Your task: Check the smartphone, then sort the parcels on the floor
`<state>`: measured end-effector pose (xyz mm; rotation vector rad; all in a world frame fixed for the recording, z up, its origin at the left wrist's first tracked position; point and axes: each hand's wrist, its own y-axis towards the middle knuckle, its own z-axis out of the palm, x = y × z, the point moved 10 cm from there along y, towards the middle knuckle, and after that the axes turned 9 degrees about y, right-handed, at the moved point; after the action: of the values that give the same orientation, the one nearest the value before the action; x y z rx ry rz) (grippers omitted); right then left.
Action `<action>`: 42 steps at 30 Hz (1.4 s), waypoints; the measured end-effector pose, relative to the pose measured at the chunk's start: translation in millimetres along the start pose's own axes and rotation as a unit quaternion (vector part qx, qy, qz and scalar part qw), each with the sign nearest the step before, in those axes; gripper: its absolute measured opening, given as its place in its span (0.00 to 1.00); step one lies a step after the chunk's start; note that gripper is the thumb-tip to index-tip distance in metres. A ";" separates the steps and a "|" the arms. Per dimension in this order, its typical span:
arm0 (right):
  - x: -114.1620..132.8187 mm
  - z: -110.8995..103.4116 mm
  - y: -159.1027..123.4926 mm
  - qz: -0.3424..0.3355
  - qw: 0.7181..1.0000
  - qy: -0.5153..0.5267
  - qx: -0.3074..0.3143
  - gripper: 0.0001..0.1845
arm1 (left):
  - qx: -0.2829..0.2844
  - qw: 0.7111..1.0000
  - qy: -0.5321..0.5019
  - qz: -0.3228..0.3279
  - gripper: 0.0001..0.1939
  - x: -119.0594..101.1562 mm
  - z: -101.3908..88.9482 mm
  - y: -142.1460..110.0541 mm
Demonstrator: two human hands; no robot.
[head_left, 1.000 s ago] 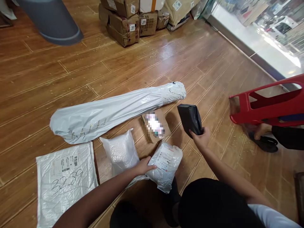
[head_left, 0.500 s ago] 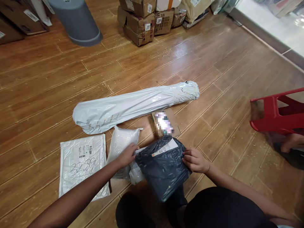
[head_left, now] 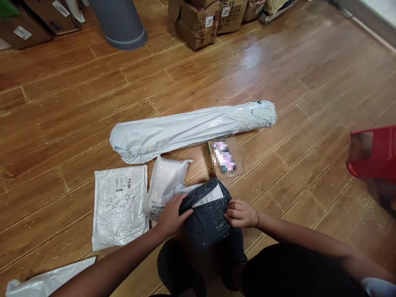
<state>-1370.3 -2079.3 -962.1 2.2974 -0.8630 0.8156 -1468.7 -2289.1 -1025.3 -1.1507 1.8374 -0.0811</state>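
A black plastic parcel (head_left: 206,225) with a white label on its top face is between my hands, over my feet. My left hand (head_left: 173,214) is at the parcel's upper left edge, thumb over the plastic and fingers along the side. My right hand (head_left: 241,213) pinches its right edge with curled fingers. Just left of the black parcel is a white padded parcel (head_left: 168,177), and a smaller whitish wrapped piece (head_left: 185,189) is partly hidden behind my left hand. A small cardboard box (head_left: 236,159) with a blurred top lies beyond.
A long white wrapped roll (head_left: 192,128) crosses the wooden floor. At left lies a flat white mailer (head_left: 120,210) marked 3289, with another white package (head_left: 52,278) below. A red stool (head_left: 374,150), grey bin (head_left: 123,24) and cardboard boxes (head_left: 198,27) stand around.
My left hand has shifted from the whitish piece onto the black parcel's left side. The parcel has come slightly lower and turned. The whole view has swung, showing another white package at lower left.
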 end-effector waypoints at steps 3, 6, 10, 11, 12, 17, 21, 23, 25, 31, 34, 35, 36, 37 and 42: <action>1.8 6.1 -1.0 -0.019 0.999 -0.044 -0.004 0.13 | 0.023 0.996 -0.043 -0.075 0.20 27.1 4.2 37.2; -8.4 15.0 -7.7 0.027 0.997 -0.072 0.021 0.10 | 0.030 0.992 -0.065 -0.100 0.20 41.3 9.7 56.5; -33.3 19.6 -20.9 0.177 0.984 0.009 0.026 0.36 | 0.014 0.992 -0.089 -0.093 0.19 32.0 12.1 38.8; -41.6 15.3 -25.1 0.225 0.974 0.034 -0.010 0.44 | 0.011 0.992 -0.095 -0.079 0.18 24.7 10.9 29.7; -50.6 9.9 -30.5 0.273 0.958 0.061 -0.058 0.49 | 0.009 0.994 -0.100 -0.054 0.15 14.5 9.1 20.1; -84.6 19.5 -51.6 0.419 0.869 0.218 -0.146 0.56 | 0.066 0.976 -0.094 0.185 0.06 -59.5 12.6 -32.5; -73.8 35.0 -39.7 0.363 0.885 0.283 -0.066 0.44 | 0.189 0.920 -0.138 0.315 0.09 -102.4 36.8 -73.0; -62.5 45.0 -37.5 0.345 0.883 0.317 -0.024 0.24 | 0.200 0.909 -0.163 0.328 0.10 -111.7 36.4 -78.8; -59.5 53.9 -42.1 0.375 0.847 0.375 -0.028 0.20 | 0.154 0.919 -0.202 0.301 0.11 -110.6 20.2 -68.8; -94.0 69.1 -59.7 0.523 0.730 0.416 -0.140 0.25 | -0.231 0.948 -0.219 -0.007 0.03 10.7 -79.7 -29.2; -117.2 67.6 -62.3 0.545 0.724 0.376 -0.193 0.34 | -0.402 0.884 -0.143 -0.192 0.20 105.6 -103.8 -60.4; -121.8 75.1 -63.4 0.554 0.698 0.410 -0.194 0.38 | -0.401 0.880 -0.129 -0.220 0.28 128.6 -100.1 -65.4; -123.5 86.7 -63.8 0.563 0.658 0.465 -0.184 0.41 | -0.372 0.890 -0.113 -0.238 0.37 147.4 -92.2 -65.4; -121.9 99.3 -62.9 0.570 0.610 0.526 -0.165 0.41 | -0.320 0.910 -0.102 -0.243 0.44 161.3 -80.6 -60.1; -110.3 122.6 -51.6 0.579 0.469 0.657 -0.115 0.38 | -0.147 0.959 -0.132 -0.202 0.47 179.5 -45.8 -19.9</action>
<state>-1358.8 -2085.2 -1134.4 -0.0431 -1.3535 2.2321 -1511.1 -2449.6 -1109.9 -1.6511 1.3881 0.1131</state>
